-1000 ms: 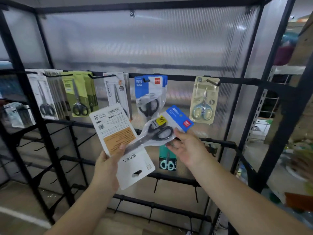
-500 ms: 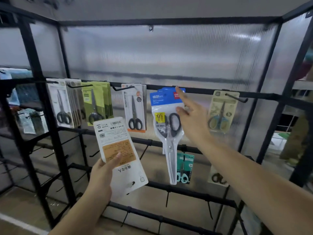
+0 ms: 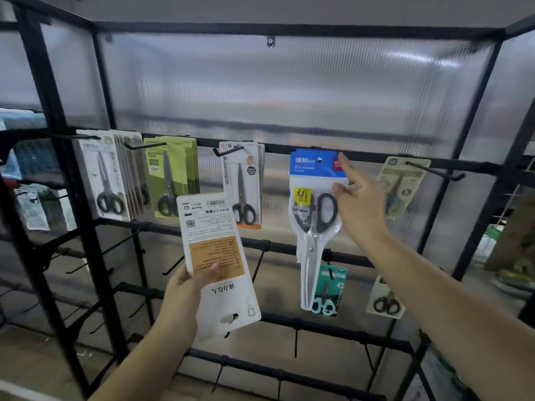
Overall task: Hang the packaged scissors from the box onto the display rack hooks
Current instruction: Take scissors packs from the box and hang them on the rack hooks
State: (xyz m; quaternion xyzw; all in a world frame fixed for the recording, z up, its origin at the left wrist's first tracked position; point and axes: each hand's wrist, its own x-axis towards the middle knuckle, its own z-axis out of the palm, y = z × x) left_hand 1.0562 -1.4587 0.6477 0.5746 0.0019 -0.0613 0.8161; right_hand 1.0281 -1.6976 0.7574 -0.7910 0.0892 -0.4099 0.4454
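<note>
Reaching to the rack (image 3: 376, 159), the right hand (image 3: 357, 202) is touching the hung blue pack (image 3: 317, 198) with loosely extended fingers, while the left hand (image 3: 185, 293) is gripping a white pack (image 3: 215, 256).

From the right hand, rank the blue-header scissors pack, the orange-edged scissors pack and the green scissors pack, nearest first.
1. Blue-header scissors pack: touching the right hand, at its left.
2. Orange-edged scissors pack: farther left on the top rail.
3. Green scissors pack: farthest left.
</note>
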